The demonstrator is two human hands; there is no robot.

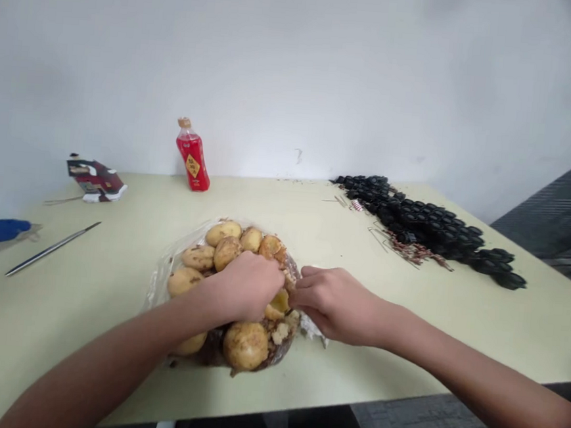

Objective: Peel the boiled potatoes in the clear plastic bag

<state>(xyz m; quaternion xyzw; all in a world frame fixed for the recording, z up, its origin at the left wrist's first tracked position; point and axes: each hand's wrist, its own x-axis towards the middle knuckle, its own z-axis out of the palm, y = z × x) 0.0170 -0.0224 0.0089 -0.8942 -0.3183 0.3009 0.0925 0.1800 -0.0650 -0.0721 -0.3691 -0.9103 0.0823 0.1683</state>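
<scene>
A clear plastic bag (157,286) lies spread on the table, holding several yellow-brown, potato-like round things (246,346) with dark dirt on them. My left hand (253,284) is closed over the right part of the heap, its fingertips hidden behind the knuckles. From the right, my right hand (340,305) comes in with fingers pinched together, close to my left hand. Between and below the two hands shows a broken, hollow yellow piece (278,304); whether either hand grips it I cannot tell. Pale crumbs (281,334) lie beside it.
White crumpled paper (313,329) sits under my right hand. Behind stand a red-labelled bottle (193,160) and a small dark red and white object (97,181). A pen-like metal tool (54,248) lies left. Many black round parts (427,225) and copper-coloured bits (418,251) cover the right back.
</scene>
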